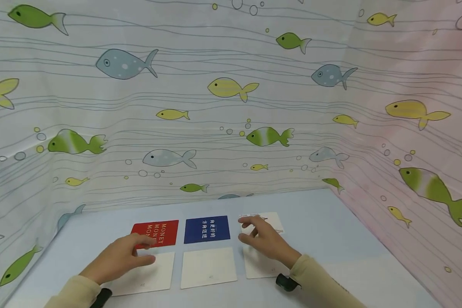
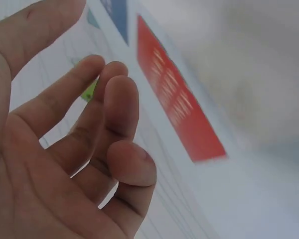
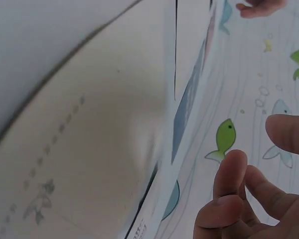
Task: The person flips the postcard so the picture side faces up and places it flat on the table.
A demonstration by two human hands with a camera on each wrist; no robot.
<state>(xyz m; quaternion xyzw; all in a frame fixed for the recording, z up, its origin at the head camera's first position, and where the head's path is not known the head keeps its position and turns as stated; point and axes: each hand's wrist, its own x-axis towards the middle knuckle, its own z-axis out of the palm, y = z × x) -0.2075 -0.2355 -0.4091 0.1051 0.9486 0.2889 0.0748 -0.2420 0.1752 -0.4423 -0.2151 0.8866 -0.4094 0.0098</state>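
My left hand (image 1: 117, 259) is over the left end of two rows of cards, fingers loosely bent, holding nothing. It overlaps the red card (image 1: 170, 231) with "MONEY" lettering and the cream card (image 1: 159, 273) in front of it. Over the right end, my right hand (image 1: 267, 240) has a gap between thumb and fingers and holds nothing. Behind it lies a white printed card (image 1: 273, 220), partly covered. Below is another cream card (image 1: 256, 267). Between the hands are a blue card (image 1: 206, 229) with white characters and a cream card (image 1: 208, 267).
The cards lie on a pale blue-white table (image 1: 331, 239). A fish-patterned curtain (image 1: 200, 128) rises behind the table and along both sides. Dark wrist-worn devices show at the left wrist (image 1: 101, 297) and the right wrist (image 1: 286, 282).
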